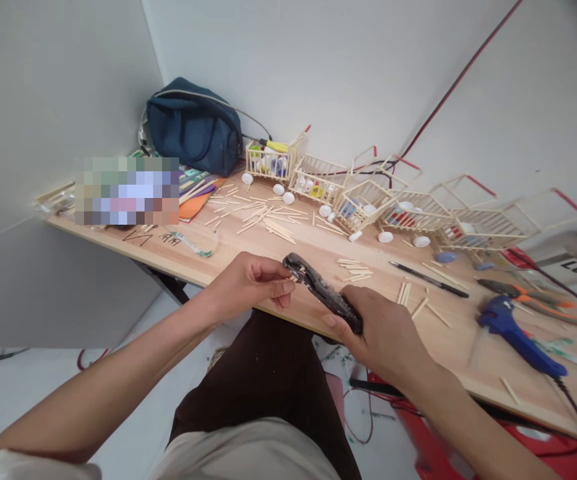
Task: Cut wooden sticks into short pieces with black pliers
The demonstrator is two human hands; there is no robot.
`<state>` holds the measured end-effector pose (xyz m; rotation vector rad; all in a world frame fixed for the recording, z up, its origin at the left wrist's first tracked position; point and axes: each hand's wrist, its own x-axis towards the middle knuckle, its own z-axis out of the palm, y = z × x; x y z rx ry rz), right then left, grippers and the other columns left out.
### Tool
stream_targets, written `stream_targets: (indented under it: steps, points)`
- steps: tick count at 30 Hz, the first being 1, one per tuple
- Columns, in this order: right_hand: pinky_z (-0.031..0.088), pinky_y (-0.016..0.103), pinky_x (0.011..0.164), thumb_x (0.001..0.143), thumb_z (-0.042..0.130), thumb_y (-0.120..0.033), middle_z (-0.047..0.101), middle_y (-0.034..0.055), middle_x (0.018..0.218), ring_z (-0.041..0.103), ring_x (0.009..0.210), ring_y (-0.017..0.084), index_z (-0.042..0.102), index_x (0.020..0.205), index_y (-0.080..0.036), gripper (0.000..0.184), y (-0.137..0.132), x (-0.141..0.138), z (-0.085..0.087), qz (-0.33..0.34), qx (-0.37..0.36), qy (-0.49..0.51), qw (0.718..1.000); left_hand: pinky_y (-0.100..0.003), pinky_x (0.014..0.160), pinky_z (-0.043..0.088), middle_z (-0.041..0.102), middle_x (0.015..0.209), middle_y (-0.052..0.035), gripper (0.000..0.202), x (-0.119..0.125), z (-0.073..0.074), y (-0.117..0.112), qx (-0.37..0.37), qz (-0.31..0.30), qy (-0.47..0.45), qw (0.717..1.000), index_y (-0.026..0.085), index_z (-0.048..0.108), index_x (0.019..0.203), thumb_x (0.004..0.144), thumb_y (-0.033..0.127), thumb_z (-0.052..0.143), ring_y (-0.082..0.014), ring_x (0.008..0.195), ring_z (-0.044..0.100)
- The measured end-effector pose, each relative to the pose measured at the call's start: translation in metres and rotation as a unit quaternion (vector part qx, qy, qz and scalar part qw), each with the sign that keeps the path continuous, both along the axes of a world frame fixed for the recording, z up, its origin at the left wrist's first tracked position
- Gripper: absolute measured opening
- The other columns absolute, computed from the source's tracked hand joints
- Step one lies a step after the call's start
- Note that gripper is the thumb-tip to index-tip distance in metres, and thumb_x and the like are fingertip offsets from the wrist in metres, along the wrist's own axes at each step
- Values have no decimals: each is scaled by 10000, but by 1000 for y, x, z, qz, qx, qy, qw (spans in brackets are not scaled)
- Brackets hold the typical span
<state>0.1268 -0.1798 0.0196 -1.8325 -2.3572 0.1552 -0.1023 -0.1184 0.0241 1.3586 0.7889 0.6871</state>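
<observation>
My right hand grips the handles of dark cutting pliers over the front edge of the wooden table. The plier jaws point left toward my left hand. My left hand's fingers are pinched together at the jaws, apparently on a small wooden stick end, too small to make out clearly. Loose wooden sticks lie scattered behind the hands.
Several small stick-built carts with white caps stand in a row at the back. A blue bag sits in the corner. A blue glue gun, orange-handled pliers and a black pen lie at right. Red stool below.
</observation>
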Motion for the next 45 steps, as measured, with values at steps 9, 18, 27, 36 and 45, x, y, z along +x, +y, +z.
stream_targets:
  steps: [9,18,27,36,45]
  points:
    - [269,266,546,897,384,-607,506,-7,639,441,585,151,461,728,-208,440,-1,-1,8,14,-126,144,981,-211,608,494,643,609,-20,181,-1,-2,-1,-40,-7,-25,999,96,677,721,763,271,704,-97,572,592]
    - [309,265,562,943,300,-574,573,17,693,474,637,155,525,748,-178,496,-2,-3,13,40,-160,189,968,-204,578,498,646,608,-22,169,1,1,-1,-64,-16,-33,997,84,691,779,760,251,703,-97,548,600]
    - [298,261,552,922,363,-567,533,2,659,456,603,150,499,746,-193,435,-2,-2,12,2,-130,157,979,-201,567,484,626,570,-11,151,5,2,-3,-61,3,-31,998,81,686,767,763,233,689,-93,533,585]
    - [264,258,540,918,329,-607,463,-19,620,403,586,131,484,713,-185,493,-1,3,13,13,-156,177,972,-214,573,485,640,595,-15,181,3,-2,0,-72,-21,-48,996,81,701,837,761,245,702,-101,537,595]
    - [212,251,508,905,403,-579,429,-36,567,372,534,113,454,665,-192,458,-4,6,11,6,-119,167,979,-200,572,470,643,584,-20,144,3,0,2,-63,-52,-56,995,91,688,749,785,230,680,-94,544,595]
